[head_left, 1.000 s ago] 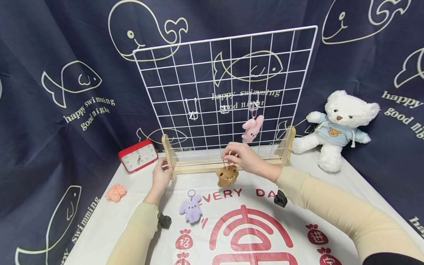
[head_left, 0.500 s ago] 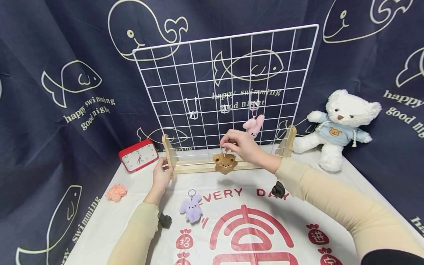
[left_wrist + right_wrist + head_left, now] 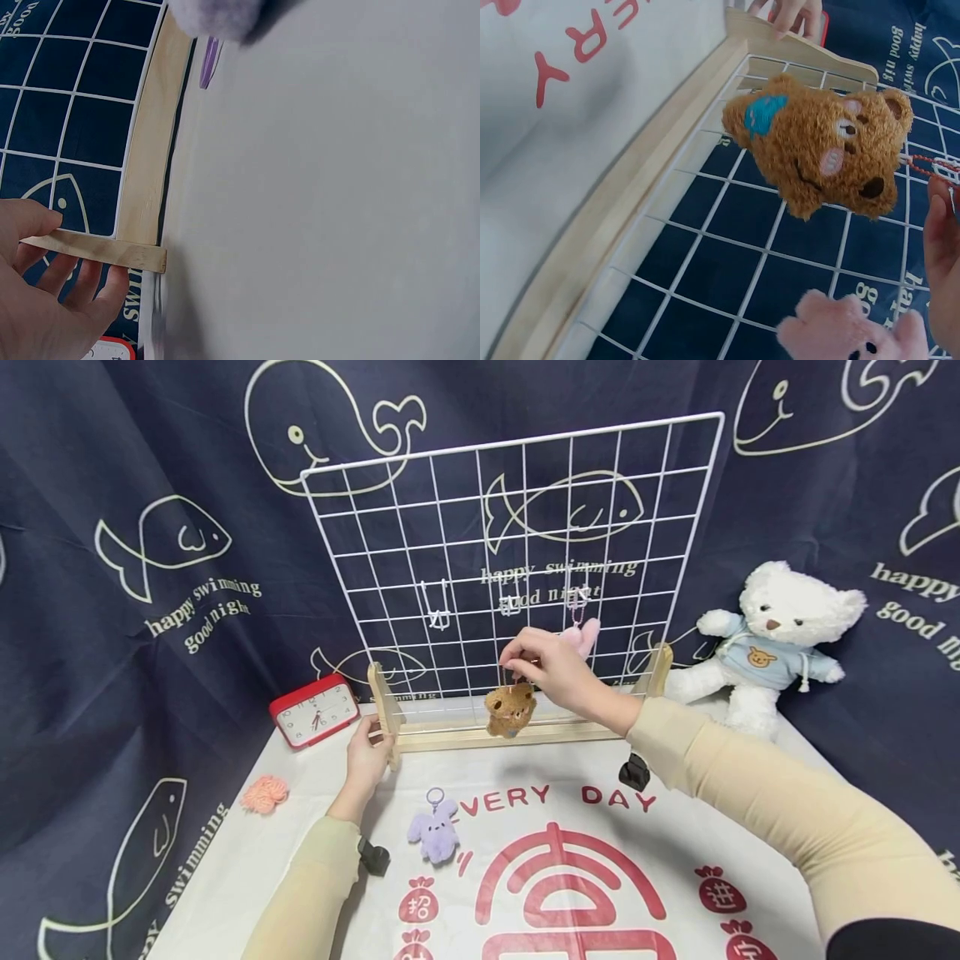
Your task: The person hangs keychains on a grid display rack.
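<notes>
My right hand (image 3: pixel 551 664) pinches the cord of a brown plush bear keychain (image 3: pixel 511 710), which dangles in front of the white wire grid (image 3: pixel 457 539). The right wrist view shows the bear (image 3: pixel 817 146) with a blue patch and a red cord (image 3: pixel 924 163). My left hand (image 3: pixel 366 758) grips the wooden end stand (image 3: pixel 384 706) of the grid, thumb on one side and fingers on the other. Several white hooks sit on the grid, among them a left hook (image 3: pixel 438 617) and a middle hook (image 3: pixel 510 605). A pink plush keychain (image 3: pixel 588 637) hangs at the right, partly hidden behind my right hand.
A purple plush keychain (image 3: pixel 435 833) with a ring lies on the white tablecloth (image 3: pixel 360 910). Left of the grid are a red clock (image 3: pixel 315 713) and a coral-coloured bundle (image 3: pixel 265 794). A white teddy bear (image 3: pixel 765 643) sits at the right, before a dark blue curtain (image 3: pixel 90 435).
My right hand has risen with the brown bear, lifting it from low by the base up in front of the grid. It now covers more of the pink plush. My left hand stays put.
</notes>
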Demonstrator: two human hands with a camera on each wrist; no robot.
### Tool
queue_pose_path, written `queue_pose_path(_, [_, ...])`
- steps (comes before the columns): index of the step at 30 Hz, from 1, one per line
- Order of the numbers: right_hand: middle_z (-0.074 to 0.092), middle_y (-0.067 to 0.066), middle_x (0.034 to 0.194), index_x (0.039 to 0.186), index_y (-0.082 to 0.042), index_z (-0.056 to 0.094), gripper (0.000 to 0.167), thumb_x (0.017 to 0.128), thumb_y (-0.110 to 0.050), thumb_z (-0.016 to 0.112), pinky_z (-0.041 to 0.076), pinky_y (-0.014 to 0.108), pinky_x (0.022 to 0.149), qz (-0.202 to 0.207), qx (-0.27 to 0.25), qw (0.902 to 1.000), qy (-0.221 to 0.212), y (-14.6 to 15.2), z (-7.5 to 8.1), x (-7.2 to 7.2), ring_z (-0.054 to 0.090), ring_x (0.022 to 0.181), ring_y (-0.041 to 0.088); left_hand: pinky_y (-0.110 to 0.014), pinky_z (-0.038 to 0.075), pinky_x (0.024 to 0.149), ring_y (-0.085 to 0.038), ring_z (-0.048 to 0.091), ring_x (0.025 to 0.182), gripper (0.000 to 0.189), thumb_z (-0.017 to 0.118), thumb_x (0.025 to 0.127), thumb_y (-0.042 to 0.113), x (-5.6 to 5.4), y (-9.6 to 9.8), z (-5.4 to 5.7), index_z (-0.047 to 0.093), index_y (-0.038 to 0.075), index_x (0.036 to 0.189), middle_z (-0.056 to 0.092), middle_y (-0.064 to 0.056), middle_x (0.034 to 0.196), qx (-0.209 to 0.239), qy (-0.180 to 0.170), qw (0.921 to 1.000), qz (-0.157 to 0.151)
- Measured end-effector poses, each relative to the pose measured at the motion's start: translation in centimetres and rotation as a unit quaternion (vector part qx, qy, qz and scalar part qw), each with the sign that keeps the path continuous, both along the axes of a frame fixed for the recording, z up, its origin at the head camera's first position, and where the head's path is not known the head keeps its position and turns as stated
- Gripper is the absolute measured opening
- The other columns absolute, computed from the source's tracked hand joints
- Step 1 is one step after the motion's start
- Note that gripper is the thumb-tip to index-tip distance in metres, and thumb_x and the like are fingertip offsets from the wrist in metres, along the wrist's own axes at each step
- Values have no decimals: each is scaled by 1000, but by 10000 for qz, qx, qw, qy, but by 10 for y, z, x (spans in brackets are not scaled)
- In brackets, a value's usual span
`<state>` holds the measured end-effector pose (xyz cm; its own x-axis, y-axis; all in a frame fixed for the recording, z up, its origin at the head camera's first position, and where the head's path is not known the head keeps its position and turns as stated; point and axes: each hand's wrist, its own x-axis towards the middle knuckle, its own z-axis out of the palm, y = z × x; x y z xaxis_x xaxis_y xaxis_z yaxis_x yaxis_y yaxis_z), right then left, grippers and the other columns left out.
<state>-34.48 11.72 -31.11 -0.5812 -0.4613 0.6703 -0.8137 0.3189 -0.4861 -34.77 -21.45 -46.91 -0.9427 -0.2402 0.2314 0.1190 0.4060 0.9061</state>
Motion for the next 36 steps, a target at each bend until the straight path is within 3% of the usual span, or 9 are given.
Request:
queue_pose_path(8, [66, 5, 90, 94, -4, 72, 6, 92, 2, 72, 52, 22, 61, -423, -32, 9973, 606, 2, 14, 0, 63, 74, 15, -52, 56, 96, -44, 62, 115, 39, 63, 92, -1, -1, 0, -2, 57, -2, 131, 62, -26, 126, 27, 109, 9999, -5])
queue_pose_path(15, [65, 5, 89, 94, -4, 72, 6, 92, 1, 72, 55, 23, 64, -559, -172, 9960, 672, 4, 24, 0, 67, 76, 16, -52, 57, 96, -44, 62, 114, 39, 63, 92, -1, -1, 0, -2, 58, -2, 130, 63, -26, 125, -3, 152, 9999, -24])
queue_pose_path(27, [67, 7, 90, 94, -3, 73, 5, 91, 1, 73, 49, 20, 63, -707, -397, 9896, 1184, 1, 42, -2, 61, 73, 15, -52, 56, 97, -43, 62, 114, 39, 62, 91, -3, -1, 0, -1, 57, -2, 130, 62, -26, 125, 41, 116, 9999, -12])
queue_pose_path(36, [65, 7, 91, 96, -3, 72, 5, 94, 1, 70, 51, 22, 63, -889, -331, 9883, 1193, -2, 51, -5, 64, 76, 16, -52, 56, 98, -44, 61, 115, 40, 61, 91, -4, -2, 0, -3, 56, -2, 131, 61, -27, 126, 9, 84, 10000, -17])
